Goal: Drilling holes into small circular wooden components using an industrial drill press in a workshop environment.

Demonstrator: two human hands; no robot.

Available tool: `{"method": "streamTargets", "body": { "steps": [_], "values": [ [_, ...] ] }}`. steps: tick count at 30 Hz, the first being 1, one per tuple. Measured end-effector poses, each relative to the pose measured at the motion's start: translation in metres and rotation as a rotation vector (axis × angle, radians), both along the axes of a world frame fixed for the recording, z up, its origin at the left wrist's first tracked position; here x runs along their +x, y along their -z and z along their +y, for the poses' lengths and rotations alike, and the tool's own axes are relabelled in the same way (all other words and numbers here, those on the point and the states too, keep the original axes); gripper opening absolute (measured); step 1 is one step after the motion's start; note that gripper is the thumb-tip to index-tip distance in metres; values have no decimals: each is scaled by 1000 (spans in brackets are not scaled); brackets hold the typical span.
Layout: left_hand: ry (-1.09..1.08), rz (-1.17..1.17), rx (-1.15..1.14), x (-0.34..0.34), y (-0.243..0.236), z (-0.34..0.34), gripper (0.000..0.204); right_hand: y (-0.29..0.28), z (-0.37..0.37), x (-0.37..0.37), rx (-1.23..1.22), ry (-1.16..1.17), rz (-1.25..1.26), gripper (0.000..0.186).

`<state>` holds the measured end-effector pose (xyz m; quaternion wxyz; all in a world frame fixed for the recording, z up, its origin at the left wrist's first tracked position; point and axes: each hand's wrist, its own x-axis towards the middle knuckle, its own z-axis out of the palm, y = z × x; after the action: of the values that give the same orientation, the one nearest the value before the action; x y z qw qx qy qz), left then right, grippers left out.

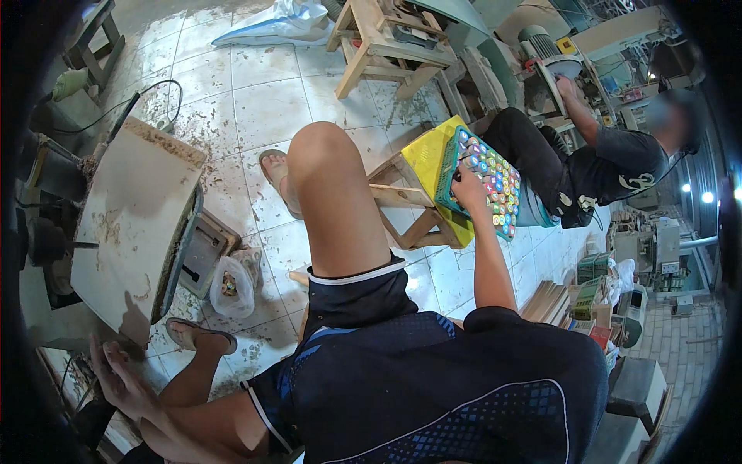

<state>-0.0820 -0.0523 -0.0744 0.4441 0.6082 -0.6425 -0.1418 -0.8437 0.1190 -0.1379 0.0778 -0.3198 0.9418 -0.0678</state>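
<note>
Nearest, the left hand (124,383) lies low beside the person's leg with fingers stretched and released, holding nothing. Farther out, the right hand (468,188) reaches to the green tray (495,189) of small coloured round pieces, which leans on a yellow board (427,158) on a wooden stool (402,201). It seems to be picking one piece; whether the fingers already pinch it cannot be told. Behind, another person's far arm is partly hidden.

Right hand (468,188), at 2 o'clock, fingers resting on a green tray (483,182) of coloured round pieces, tilted atop a yellow board (427,158) on a wooden stool (402,203). Left hand (122,379), at 8 o'clock, flat by a sanding table (131,220). 1 seated person (595,166) beyond.
</note>
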Motion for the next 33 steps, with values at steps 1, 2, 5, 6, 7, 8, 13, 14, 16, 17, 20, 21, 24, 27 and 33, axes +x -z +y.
{"method": "streamTargets", "body": {
  "steps": [1, 2, 5, 6, 7, 8, 13, 14, 16, 17, 20, 21, 24, 27, 33],
  "values": [
    [41, 10, -46, 0, 1, -1, 39, 2, 1, 0, -14, -22, 39, 37],
    [58, 8, -6, 2, 0, -1, 39, 1, 2, -1, 2, 18, 27, 35],
    [112, 24, 66, 1, -1, 0, 38, -15, 2, -10, -46, 59, 39, 34],
    [138, 43, 62, -2, -1, 0, 37, -24, 0, -11, -142, 43, -18, 34],
    [181, 101, 33, -6, -1, 0, 36, -36, -4, -11, -218, 42, -83, 35],
    [155, 40, 11, -11, 0, -1, 35, -50, -13, -10, -275, 79, -126, 35],
    [84, -46, 46, -36, -10, 3, 28, -111, -86, 57, -618, -152, -656, 20],
    [109, -123, -72, -41, -11, 0, 27, -120, -109, 78, -631, -239, -683, 20],
    [141, -156, -130, -49, -14, -3, 27, -136, -153, 126, -654, -431, -784, 21],
    [154, -119, -117, -52, -15, -4, 26, -143, -174, 151, -672, -539, -854, 23],
    [158, -187, -162, -61, -17, -7, 23, -156, -235, 235, -592, -867, -819, 18],
    [150, -162, -142, -64, -19, -8, 22, -156, -248, 266, -587, -968, -919, 18],
    [80, -159, -166, -72, -23, -14, 18, -156, -278, 355, -582, -1398, -732, 20],
    [54, -145, -154, -74, -29, -20, 19, -142, -294, 427, -503, -1467, -578, 24],
    [66, -45, -12, -75, -35, -27, 22, -101, -280, 481, -673, -1606, -328, 27]
  ]
}}
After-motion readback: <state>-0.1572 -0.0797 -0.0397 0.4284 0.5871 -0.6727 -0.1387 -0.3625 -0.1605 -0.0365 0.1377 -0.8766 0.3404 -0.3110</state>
